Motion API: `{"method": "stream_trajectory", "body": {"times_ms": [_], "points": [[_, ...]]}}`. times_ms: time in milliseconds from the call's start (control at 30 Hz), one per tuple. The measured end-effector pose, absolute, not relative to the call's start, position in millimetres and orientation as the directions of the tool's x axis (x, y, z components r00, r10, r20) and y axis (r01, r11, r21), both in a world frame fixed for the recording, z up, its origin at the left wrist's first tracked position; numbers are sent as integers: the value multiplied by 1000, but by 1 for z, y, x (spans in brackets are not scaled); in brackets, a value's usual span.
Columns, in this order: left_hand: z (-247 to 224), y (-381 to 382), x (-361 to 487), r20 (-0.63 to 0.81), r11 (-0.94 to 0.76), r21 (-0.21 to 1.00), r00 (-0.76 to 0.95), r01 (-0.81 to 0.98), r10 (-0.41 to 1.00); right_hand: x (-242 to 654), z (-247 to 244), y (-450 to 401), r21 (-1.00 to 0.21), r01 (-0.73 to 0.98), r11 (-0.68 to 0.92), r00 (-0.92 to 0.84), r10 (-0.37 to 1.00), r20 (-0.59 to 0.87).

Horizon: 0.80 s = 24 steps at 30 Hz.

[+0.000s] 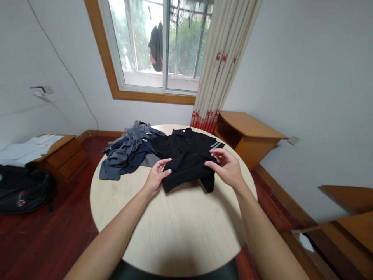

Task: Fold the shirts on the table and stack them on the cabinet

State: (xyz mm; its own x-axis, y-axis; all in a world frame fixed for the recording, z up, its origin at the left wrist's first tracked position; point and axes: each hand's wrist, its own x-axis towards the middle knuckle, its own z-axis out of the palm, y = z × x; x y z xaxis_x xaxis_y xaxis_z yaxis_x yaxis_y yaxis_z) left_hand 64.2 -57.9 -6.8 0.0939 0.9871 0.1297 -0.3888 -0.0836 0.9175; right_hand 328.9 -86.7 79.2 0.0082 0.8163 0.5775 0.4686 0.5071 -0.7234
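Note:
A black polo shirt (pixel 189 142) lies on the round pale table (pixel 180 229), its collar toward the window and grey stripes on its right sleeve. Its lower part is lifted and folded back over the body. My left hand (pixel 159 177) pinches the left end of this raised part between thumb and fingers. At the right end, my right hand (pixel 225 165) grips the same cloth, near the striped sleeve. A corner of black fabric hangs below the fold. Touching the shirt's left sleeve is a heap of grey and navy clothes (pixel 126 149).
Behind the table are a window (pixel 163 46) and a long curtain (pixel 224 58). A wooden desk (pixel 250 126) stands at the back right. On the left are a wooden cabinet (pixel 65 157) with papers on top and a black bag (pixel 26 190).

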Motion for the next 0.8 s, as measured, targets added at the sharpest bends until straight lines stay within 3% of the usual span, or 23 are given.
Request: {"method": "stream_trajectory", "body": {"times_ms": [100, 200, 367, 467, 567, 667, 800], "points": [[-7, -53, 57, 117, -103, 936, 20, -336, 993, 338, 58, -95, -755, 515, 406, -228, 914, 336], [-8, -48, 50, 145, -156, 949, -61, -274, 988, 348, 25, -102, -711, 617, 337, -314, 934, 170], [-8, -45, 46, 182, -210, 943, -127, -259, 975, 357, -4, -111, -540, 749, 383, -383, 916, 119], [-5, -45, 44, 196, -241, 933, -186, -268, 963, 358, -4, -113, -413, 795, 445, -427, 893, 141], [10, -50, 40, 244, -284, 932, -188, -225, 951, 371, 10, -114, -314, 857, 409, -395, 912, 110], [41, -68, 35, 334, -336, 936, -39, -104, 942, 407, 42, -118, -260, 906, 334, -330, 942, 61], [93, -112, 31, 319, -397, 912, 426, 104, 846, 475, 84, -131, -142, 982, 126, -122, 992, 32]]}}
